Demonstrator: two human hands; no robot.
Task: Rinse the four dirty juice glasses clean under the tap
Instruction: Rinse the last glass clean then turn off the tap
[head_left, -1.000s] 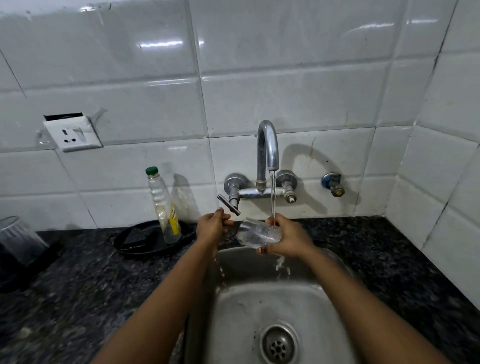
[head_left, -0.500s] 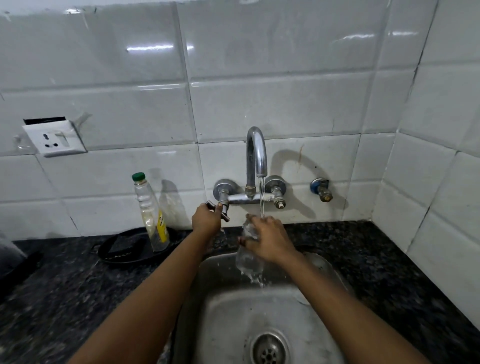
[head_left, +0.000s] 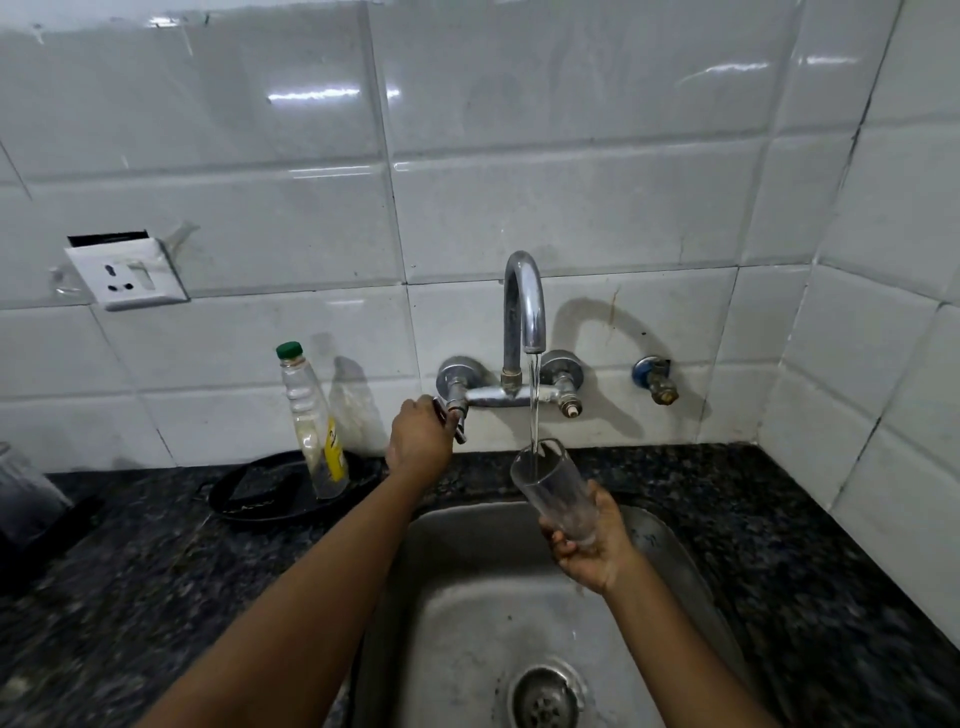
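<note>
A clear juice glass (head_left: 553, 486) is held mouth up, tilted slightly left, under the chrome tap (head_left: 523, 306). Water runs from the spout straight into the glass. My right hand (head_left: 589, 551) grips the glass by its lower part, above the steel sink (head_left: 467, 613). My left hand (head_left: 418, 436) is closed around the tap's left lever handle (head_left: 457, 423). Another glass (head_left: 26, 491) stands blurred at the far left edge on the counter.
A plastic bottle (head_left: 314, 421) with a green cap stands on a black tray (head_left: 270, 491) left of the sink. Dark granite counter (head_left: 779, 519) surrounds the basin. A wall socket (head_left: 127, 275) sits on the white tiles; a small valve (head_left: 655, 379) is right of the tap.
My right hand turned the glass from sideways and downward to mouth up under the stream and moved lower right. My left hand stayed on the tap handle.
</note>
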